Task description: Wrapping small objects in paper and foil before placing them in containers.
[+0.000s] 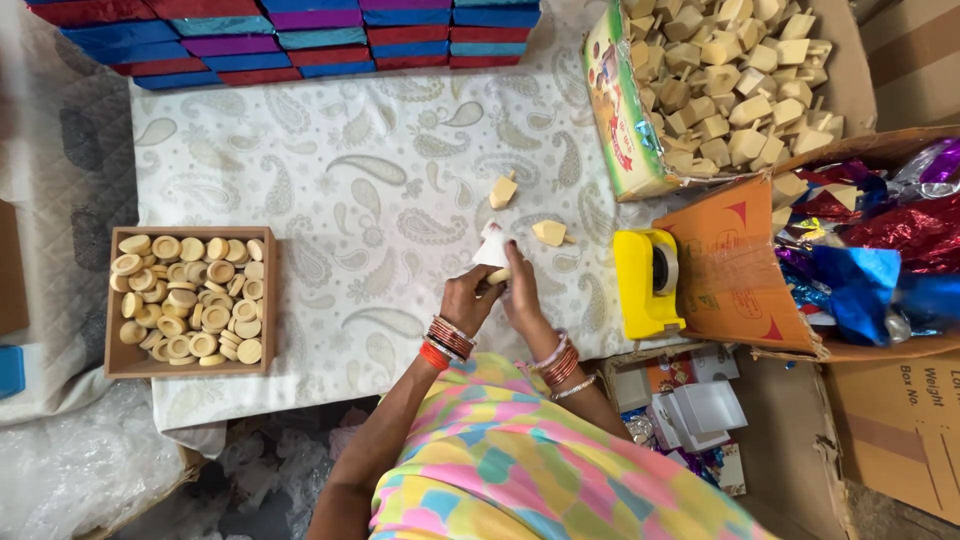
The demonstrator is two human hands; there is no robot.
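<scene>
Left hand: the left hand (468, 297) is curled shut around the lower edge of a small white paper wrapper (491, 247) with a pale block inside it, red and gold bangles stacked at the wrist.
Right hand: the right hand (521, 290) pinches the same white paper wrapper from the other side, fingers closed on it, bangles at that wrist too.
Wrapped piece: held between both hands just above the tabletop (300, 150), which is covered in a white cloth with a grey paisley print.
Loose pieces: two cream, wedge-shaped wooden blocks (503, 190) and (549, 232) lie on the cloth just beyond the hands, apart from each other.
Tape dispenser: a yellow plastic tape dispenser (647, 282) sits to the right of the hands, at the cloth's edge.
Block supply: an open cardboard carton (617, 110) full of the same cream blocks stands at the far right.
Foil: a brown cardboard box (735, 265) holds crumpled red, blue and purple foil sheets (870, 260).
Left side: a shallow wooden tray (115, 362) holds pale round discs (190, 298), well apart from the hands.
Far edge: flat boxes in red, blue and purple (300, 35) are stacked in a row.
</scene>
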